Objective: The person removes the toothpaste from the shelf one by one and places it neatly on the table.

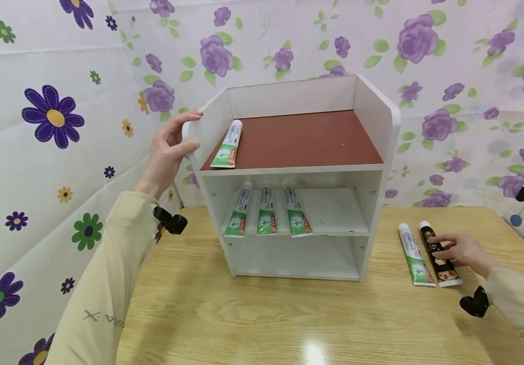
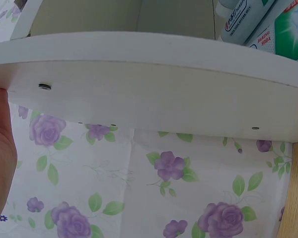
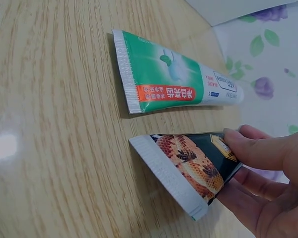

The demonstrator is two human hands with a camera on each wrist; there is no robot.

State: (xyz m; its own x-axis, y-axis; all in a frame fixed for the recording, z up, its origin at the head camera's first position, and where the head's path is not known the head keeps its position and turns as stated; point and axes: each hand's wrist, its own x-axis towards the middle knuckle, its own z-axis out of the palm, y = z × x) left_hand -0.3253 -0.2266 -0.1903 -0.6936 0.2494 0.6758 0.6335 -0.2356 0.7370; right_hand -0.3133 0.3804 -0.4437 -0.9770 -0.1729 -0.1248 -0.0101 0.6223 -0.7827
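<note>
My left hand (image 1: 167, 152) grips the upper left side panel of a white shelf unit (image 1: 291, 284), fingertips over its edge and thumb against its front. In the left wrist view, one finger (image 2: 0, 111) presses against the panel. At the far right, my right hand (image 1: 464, 252) pinches a black toothpaste tube (image 1: 447, 274) between thumb and fingers. Honeycomb and bees are printed near this tube's flat end (image 3: 191, 161), which is tilted in the right wrist view. Beside it on the table lies a green and white toothpaste tube (image 1: 414, 256).
One green and white tube (image 1: 228, 147) lies at the left of the brown top shelf (image 1: 303, 139). Three similar tubes, including the middle tube (image 1: 267, 210), lie side by side on the middle shelf (image 1: 335, 208). The unit stands on a wooden table (image 1: 262, 319) before flowered cloth (image 1: 289, 40).
</note>
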